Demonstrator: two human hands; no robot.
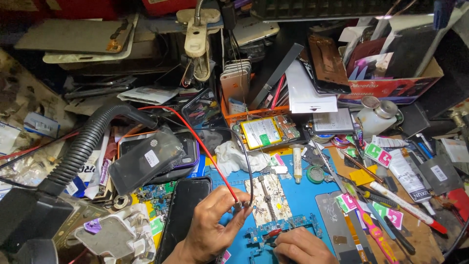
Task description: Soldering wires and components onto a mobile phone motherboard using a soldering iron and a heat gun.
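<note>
Red-orange cardboard box [391, 88] top right, full of packets. White paper label [332, 120] mid-bench, rect. Pink/green sticker tabs [378, 155] right of blue mat. Dark phone screen [181, 210] btm centre, prob. off.

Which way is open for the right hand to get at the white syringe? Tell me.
Probably straight ahead: the right hand lies below the syringe, with only bare blue mat between them.

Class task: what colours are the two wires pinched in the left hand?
Red wire and black wire, clearest in the head view.
</note>
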